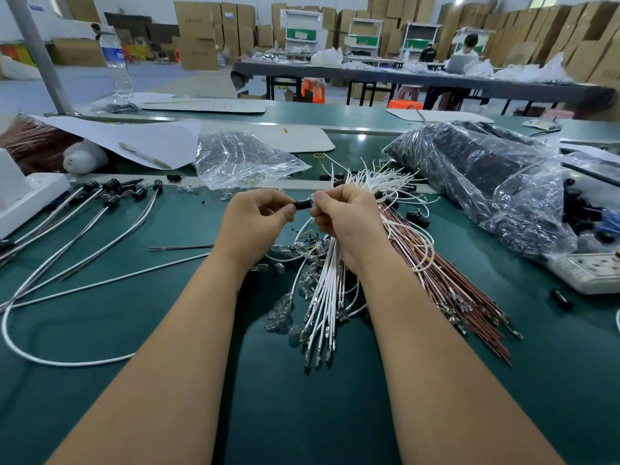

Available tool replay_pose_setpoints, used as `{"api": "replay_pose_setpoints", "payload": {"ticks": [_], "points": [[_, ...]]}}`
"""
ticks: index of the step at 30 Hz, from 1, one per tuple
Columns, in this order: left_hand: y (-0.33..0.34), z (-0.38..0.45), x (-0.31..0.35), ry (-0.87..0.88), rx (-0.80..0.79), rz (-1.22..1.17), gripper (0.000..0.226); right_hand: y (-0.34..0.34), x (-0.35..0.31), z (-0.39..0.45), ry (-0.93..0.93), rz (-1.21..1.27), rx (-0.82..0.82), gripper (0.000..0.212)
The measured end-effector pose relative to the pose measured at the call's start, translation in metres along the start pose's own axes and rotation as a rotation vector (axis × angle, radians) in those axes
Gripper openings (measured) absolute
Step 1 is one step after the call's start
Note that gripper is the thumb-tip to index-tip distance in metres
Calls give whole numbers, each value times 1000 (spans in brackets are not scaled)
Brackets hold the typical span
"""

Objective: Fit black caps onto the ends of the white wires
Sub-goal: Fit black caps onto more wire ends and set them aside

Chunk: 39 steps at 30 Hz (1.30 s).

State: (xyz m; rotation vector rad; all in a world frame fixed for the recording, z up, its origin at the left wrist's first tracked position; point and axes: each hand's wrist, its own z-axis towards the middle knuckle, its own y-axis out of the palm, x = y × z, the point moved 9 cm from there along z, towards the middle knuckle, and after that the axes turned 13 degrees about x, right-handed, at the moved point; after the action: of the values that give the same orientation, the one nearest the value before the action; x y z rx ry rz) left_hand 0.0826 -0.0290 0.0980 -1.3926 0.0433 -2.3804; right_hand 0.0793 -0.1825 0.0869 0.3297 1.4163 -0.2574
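Note:
My left hand (258, 216) pinches a small black cap (302, 205) between thumb and fingers above the green table (134, 313). My right hand (345, 216) meets it from the right, fingers curled around a small clear bulb (313, 204) at the cap's end. Below my right hand lies a bundle of white wires (322, 297) with metal terminals, next to a bundle of red-brown wires (463, 290). Finished wires with black caps (110, 193) lie at the left. Loose clear bulbs (285, 310) sit under my wrists.
A clear plastic bag (241, 159) lies behind my hands, and a large bag of black parts (486, 176) at the right. A white power strip (593, 270) sits at the right edge. A long white cable (50, 354) loops at the left. A water bottle (115, 58) stands far left.

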Motion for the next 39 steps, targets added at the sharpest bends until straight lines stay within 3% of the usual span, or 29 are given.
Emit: {"api": "replay_pose_setpoints", "payload": {"ticks": [6, 12, 18, 24, 39], "points": [[-4, 1, -4, -45, 36, -52, 5, 6, 13, 0, 160, 109, -36, 13], [-5, 0, -9, -81, 15, -63, 4, 6, 11, 1, 52, -37, -3, 17], [0, -1, -11, -102, -36, -36, 6, 4, 14, 3, 107, 77, 0, 11], [-2, -2, -8, -76, -25, -36, 5, 5, 12, 2, 70, -24, 20, 16], [0, -3, -15, -115, -36, -64, 10, 13, 8, -4, -65, -143, -68, 19]]}}
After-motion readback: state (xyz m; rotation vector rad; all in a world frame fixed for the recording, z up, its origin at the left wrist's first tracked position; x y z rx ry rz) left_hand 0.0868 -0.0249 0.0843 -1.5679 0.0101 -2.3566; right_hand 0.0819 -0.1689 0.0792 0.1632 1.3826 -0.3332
